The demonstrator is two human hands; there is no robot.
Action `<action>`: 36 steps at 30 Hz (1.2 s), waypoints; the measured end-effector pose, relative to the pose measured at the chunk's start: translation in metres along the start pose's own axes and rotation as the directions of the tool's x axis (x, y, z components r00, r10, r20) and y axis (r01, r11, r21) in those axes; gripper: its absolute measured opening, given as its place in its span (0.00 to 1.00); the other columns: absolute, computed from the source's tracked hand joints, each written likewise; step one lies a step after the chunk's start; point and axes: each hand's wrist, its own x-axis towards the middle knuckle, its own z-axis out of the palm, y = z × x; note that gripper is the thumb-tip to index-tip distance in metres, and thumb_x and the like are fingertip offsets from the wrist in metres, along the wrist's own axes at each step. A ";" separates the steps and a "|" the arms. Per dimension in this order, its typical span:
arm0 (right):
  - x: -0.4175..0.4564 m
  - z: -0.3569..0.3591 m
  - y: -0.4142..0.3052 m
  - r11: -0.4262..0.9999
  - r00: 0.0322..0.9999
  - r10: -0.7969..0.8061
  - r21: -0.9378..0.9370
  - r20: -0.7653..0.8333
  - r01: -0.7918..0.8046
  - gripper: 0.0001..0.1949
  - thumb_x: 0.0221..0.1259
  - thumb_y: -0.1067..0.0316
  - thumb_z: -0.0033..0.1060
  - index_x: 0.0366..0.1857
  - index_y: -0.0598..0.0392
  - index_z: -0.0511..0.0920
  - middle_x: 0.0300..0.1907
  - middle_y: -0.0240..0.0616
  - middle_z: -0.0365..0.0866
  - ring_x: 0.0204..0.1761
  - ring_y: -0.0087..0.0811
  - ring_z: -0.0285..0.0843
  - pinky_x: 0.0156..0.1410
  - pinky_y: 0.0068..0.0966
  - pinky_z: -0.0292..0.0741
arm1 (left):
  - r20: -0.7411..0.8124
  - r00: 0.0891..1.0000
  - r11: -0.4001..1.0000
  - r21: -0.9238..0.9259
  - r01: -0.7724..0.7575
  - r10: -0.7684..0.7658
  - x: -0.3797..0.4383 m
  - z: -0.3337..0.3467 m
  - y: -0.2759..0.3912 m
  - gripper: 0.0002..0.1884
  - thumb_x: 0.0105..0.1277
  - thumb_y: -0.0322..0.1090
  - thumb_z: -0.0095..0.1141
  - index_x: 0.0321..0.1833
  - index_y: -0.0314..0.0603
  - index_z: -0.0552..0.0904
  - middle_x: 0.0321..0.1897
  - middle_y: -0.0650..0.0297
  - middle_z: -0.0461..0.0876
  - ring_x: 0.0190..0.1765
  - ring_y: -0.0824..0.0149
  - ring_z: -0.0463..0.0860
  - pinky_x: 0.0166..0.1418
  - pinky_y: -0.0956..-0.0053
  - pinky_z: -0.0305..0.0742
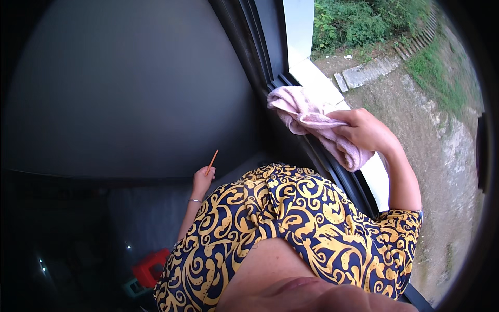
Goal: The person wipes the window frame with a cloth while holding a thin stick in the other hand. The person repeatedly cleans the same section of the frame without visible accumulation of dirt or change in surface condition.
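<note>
A folded, crumpled pink cloth (pixel 312 117) is gripped in my right hand (pixel 366 128), which reaches out over the window sill. The cloth lies across the dark window frame (pixel 268 46) and its sliding track (pixel 339 171), and covers part of the white outer ledge (pixel 317 80). Lower and to the left, my left hand (pixel 204 177) is closed around a thin orange stick (pixel 212 160) that points upward. What kind of stick it is cannot be told. That hand is beside my body, apart from the window.
A dark grey wall (pixel 136 89) fills the left. Beyond the window, the ground outside (pixel 409 156) lies well below, with concrete steps (pixel 366 74) and green bushes (pixel 351 23). A red plastic object (pixel 147 269) and a teal one (pixel 135 288) sit in the dimness at lower left.
</note>
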 end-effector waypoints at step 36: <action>0.094 0.049 -0.002 0.957 0.859 -0.055 -0.272 -0.509 -0.100 0.15 0.58 0.58 0.54 0.48 0.46 0.79 0.32 0.51 0.82 0.38 0.49 0.81 0.45 0.41 0.76 | 0.234 0.919 0.938 0.069 -0.341 0.317 0.007 0.031 0.098 0.10 0.67 0.31 0.52 0.46 0.34 0.81 0.23 0.65 0.80 0.28 0.75 0.77 0.35 0.81 0.72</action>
